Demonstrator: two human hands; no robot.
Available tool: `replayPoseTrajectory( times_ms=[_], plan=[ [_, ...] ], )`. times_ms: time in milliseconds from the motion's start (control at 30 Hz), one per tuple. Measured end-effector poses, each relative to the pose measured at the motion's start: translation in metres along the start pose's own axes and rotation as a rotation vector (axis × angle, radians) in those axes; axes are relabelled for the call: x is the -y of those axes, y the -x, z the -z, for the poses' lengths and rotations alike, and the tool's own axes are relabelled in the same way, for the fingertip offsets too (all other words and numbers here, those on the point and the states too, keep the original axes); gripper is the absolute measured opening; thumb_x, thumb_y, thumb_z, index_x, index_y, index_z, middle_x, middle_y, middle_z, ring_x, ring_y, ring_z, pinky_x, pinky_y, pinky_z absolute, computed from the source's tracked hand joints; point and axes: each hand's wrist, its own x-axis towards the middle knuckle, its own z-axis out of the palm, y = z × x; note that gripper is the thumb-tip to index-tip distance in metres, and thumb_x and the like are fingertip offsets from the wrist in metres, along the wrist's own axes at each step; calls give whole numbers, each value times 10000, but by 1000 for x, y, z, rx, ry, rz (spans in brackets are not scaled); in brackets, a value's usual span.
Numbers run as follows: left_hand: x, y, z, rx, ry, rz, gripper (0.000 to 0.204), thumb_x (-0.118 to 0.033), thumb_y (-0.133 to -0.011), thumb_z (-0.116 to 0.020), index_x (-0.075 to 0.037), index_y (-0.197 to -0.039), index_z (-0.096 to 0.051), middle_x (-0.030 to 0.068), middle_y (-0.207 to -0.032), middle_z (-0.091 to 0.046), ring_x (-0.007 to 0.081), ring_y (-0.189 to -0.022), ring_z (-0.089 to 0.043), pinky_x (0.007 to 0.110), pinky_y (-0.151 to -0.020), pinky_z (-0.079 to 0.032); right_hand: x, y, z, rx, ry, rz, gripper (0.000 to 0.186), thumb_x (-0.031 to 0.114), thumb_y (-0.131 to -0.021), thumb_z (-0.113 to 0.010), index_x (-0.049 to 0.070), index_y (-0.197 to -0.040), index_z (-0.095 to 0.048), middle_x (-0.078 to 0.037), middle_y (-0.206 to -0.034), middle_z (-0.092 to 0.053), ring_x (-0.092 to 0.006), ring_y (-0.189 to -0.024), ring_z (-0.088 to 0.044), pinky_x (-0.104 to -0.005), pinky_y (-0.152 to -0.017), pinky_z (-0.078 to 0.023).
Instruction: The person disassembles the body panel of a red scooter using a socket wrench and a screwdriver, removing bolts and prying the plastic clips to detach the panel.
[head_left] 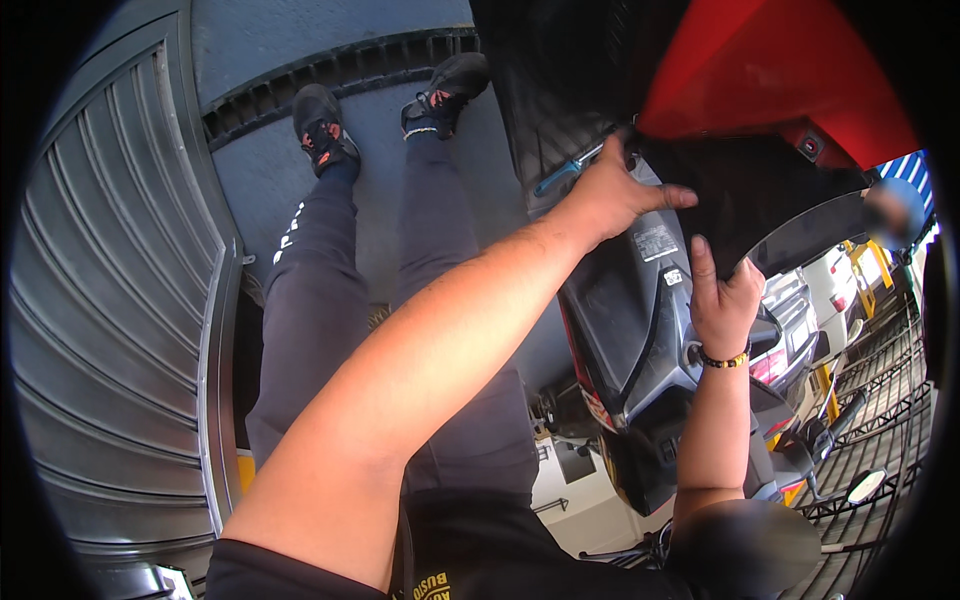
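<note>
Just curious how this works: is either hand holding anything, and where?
It cannot be told: the left hand and right hand are at the black panel, but their fingers are partly hidden.

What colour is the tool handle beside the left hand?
Light blue; the tool handle shows best in the head view.

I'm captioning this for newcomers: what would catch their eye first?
Most likely the glossy red panel at upper right. Next, the person's left hand and right hand by the black panel beneath it; then the ribbed grey metal panelling along the left side.
</note>
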Motion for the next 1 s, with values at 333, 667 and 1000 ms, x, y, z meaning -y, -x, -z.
replayPoseTrajectory(
  times_ms=[333, 667, 1000],
  plan=[
    [4, -1, 21, 2, -441, -111, 1008, -407, -671, -877, 28, -1421, -363, 219, -1396, -485, 309, -1316, -458, 363, -1090, -366, -2, -4, 7, 67, -43, -28, 123, 112, -868, -700, -6, -849, -670, -165, -712, -653, -339, -612, -627, -345, -602, -469],
    [16, -14, 27, -114, -455, -196, 407, -272, -894, -655, -50, -1223, -563, 169, -1181, -646, 293, -1142, -601, 379, -978, -456, 9, 0, -6, -17, -96, -133, 117, 92, -874, -682, -15, -839, -648, -163, -686, -626, -330, -580, -579, -338, -603, -455],
    [11, -18, 38, -25, -568, -247, 445, -355, -992, -533, -15, -1279, -555, 151, -1226, -581, 270, -1140, -552, 340, -988, -418, 37, 0, -22, -193, -253, -260, 122, 96, -913, -655, -26, -921, -656, -100, -739, -686, -167, -640, -600, -289, -676, -477]
  ],
)
